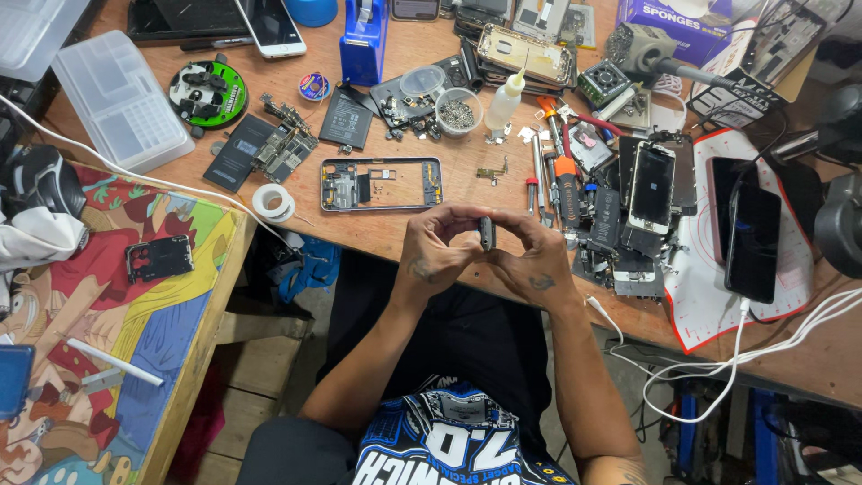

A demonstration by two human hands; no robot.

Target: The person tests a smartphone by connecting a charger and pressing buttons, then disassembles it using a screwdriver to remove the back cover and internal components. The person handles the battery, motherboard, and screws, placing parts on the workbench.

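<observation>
Dark, small phone part (487, 233) sits pinched between our two hands above the wooden bench edge (386, 235): our left hand (435, 249) grips its left side, our right hand (528, 256) its right, just below the stripped phone frame (382, 184)

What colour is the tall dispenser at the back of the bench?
Blue dispenser, clearest in the head view.

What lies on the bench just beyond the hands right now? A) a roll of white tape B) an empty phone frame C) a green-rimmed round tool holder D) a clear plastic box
B: the empty phone frame lies flat on the bench just beyond both hands, which pinch a small dark part.
</observation>
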